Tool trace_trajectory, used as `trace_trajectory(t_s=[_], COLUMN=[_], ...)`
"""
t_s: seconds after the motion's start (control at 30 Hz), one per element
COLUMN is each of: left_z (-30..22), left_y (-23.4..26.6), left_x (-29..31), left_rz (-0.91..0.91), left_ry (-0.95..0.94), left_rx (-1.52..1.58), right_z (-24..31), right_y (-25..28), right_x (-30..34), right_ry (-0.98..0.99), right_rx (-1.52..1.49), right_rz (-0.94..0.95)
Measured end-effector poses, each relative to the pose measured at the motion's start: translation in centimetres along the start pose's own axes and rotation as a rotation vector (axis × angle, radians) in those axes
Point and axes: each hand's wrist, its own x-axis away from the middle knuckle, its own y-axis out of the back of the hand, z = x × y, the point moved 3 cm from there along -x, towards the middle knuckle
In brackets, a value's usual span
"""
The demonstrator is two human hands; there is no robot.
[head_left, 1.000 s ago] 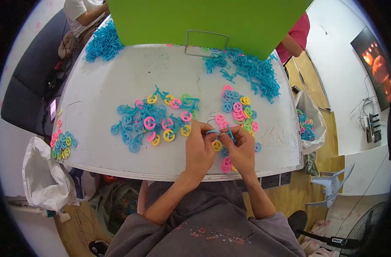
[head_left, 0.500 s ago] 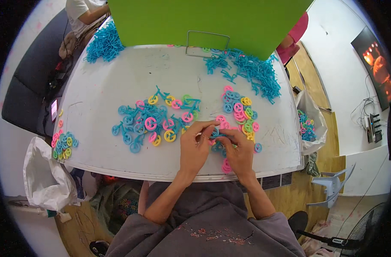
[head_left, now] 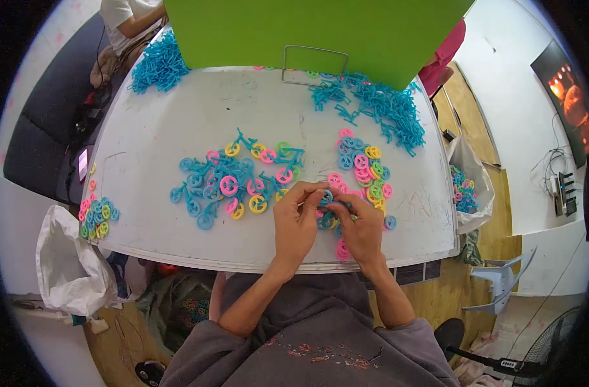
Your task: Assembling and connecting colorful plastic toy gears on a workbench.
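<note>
Between the fingertips of both hands is a small blue toy wheel (head_left: 326,196). My left hand (head_left: 295,222) is closed on it from the left, thumb and forefinger pinching. From the other side my right hand (head_left: 359,226) grips too, its fingers hiding whatever else is held there. Just beyond and under the hands spreads a pile of loose wheels (head_left: 361,161) in pink, blue, yellow and green. To the left lies a heap of small toy bikes (head_left: 230,180), blue frames with coloured wheels fitted.
Heaps of blue frames lie far left (head_left: 159,63) and far right (head_left: 391,109) on the white table (head_left: 178,122). A green board (head_left: 307,35) stands at the back beside a metal wire loop (head_left: 314,84). White sacks hang left (head_left: 68,258) and right (head_left: 478,193). Two people sit beyond.
Both hands stay at nearly the same place, their fingers shifting slightly around the wheel, which shows a little more now. The whole view has moved a touch.
</note>
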Motion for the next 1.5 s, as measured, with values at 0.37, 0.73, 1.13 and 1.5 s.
trace_trajectory(t_s=[0.37, 0.73, 1.13, 1.5], left_z=[0.2, -0.1, -1.3, -0.6], left_y=[-0.6, -0.3, 1.6, 2.8], left_x=[0.3, 0.2, 0.6, -0.5], left_rz=[-0.060, -0.094, 0.076, 0.222], left_ry=[-0.071, -0.168, 0.127, 0.229], left_rx=[-0.079, -0.192, 0.045, 0.016], right_z=[-1.3, -0.7, 0.0, 0.2], right_y=[-1.1, -1.0, -0.2, 0.3], right_x=[0.7, 0.9, 0.8, 0.2], right_ry=[-0.220, -0.066, 0.350, 0.555], right_rx=[-0.233, 0.014, 0.097, 0.123], right_rz=[-0.021, -0.112, -0.152, -0.065])
